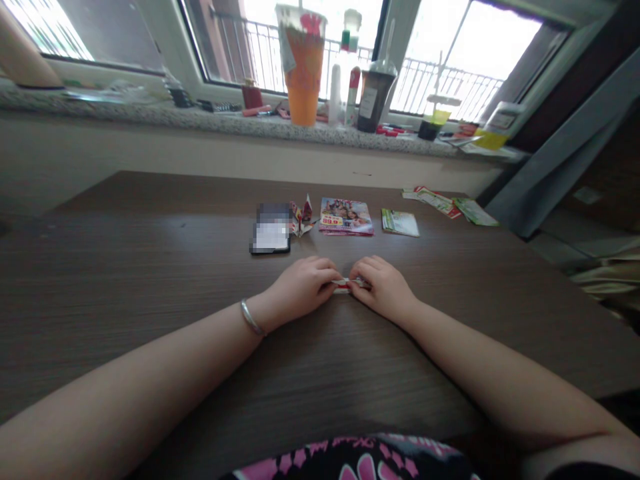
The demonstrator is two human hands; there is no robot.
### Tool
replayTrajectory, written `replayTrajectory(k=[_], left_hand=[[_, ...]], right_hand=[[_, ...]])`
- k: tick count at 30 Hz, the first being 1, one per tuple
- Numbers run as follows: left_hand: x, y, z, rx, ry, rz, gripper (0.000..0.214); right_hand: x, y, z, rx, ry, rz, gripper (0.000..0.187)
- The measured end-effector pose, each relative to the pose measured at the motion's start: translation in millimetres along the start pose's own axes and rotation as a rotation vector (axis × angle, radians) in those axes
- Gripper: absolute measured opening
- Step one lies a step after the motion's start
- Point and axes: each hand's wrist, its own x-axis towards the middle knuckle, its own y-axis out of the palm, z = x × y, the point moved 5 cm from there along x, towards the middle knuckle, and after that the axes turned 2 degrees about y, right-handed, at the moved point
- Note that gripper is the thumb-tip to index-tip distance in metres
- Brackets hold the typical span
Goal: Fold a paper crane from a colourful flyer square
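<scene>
Gripped narrow white-and-red paper strip (342, 287) at 2 ends between closed fingers of left hand (306, 284) and right hand (385, 287), probably to steady it above brown wood-grain tabletop (345, 373).

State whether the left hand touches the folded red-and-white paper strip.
Touching: the head view shows the left hand holding the paper strip at its left end.

On the leaflet stack (356, 217) on the counter (200, 293), a number, seemingly 89.9 with its first digit blurred, can be read on a yellow patch (332, 221), while the print on the paper strip (342, 287) and the dark cup (376, 97) cannot be made out.
</scene>
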Motion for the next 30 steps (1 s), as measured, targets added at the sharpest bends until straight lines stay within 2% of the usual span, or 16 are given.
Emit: replayTrajectory(k=[5, 11, 17, 21, 30], left_hand=[[-0.5, -1.1, -2.0, -0.014, 0.011, 0.011, 0.016], [-1.0, -1.4, -2.4, -0.024, 0.014, 0.019, 0.016], [-0.7, -1.0, -2.6, -0.045, 0.03, 0.02, 0.017], [-0.9, -3.4, -4.6, -0.044, 0.036, 0.023, 0.018], [-2.0, -6.7, -9.0, -0.005, 0.054, 0.045, 0.018]], right_hand=[[-0.6, -2.6, 2.5, -0.01, -0.059, -0.011, 0.008], [-1.7, -2.6, 4.0, -0.031, -0.065, 0.004, 0.01], [-4.4, -3.1, 14.4, -0.187, -0.171, 0.014, 0.02], [-7.4, -2.8, 20.6, -0.279, -0.247, 0.032, 0.019], [-8.0, -3.7, 21.6, -0.217, -0.208, 0.054, 0.017]])
